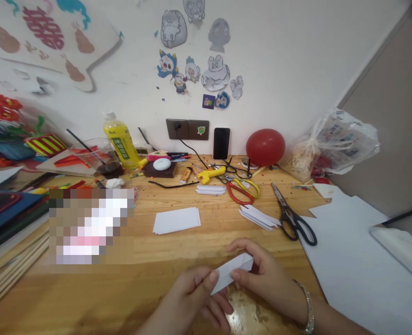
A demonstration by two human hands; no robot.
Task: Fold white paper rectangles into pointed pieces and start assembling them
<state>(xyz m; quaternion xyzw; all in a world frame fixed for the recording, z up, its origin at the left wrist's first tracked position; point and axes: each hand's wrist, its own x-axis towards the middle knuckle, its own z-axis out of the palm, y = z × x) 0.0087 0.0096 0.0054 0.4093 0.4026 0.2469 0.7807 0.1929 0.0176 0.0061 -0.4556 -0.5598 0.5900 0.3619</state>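
Left hand (195,291) clamped on the lower-left end of a folded paper strip (225,275), thumb on top, other fingers loosely curled below; right hand (262,270) closed on the upper-right end, thumb on the near face, index finger arched past it; strip slants between the two, above the bare front of the surface (132,293); angled fold lines show at its right end. Judgement on handling: thin paper, likely to drift out of line; the left should pinch firmly while the right squares the edges, then press along the fold evenly; pressing too early probably leaves a skewed crease.

Surface, left to right: wooden sticks (17,270); a pixelated patch (90,228), contents not to be told; plastic cup (97,160) of dark liquid beside a yellow bottle (121,139); a few flat paper pieces (177,220); stacked strips (210,190) near a yellow glue gun (211,174); red-and-yellow scissors (241,193); further strips (260,217) just beside black-handled scissors (293,221); large white sheets (362,260).

Room: pale wall (289,56); paper with red characters (43,28) at left; cartoon cutouts (215,73) mid-wall, socket (188,129) below; upright phone (222,143); red balloon (266,146); plastic bag (348,139) in the corner.
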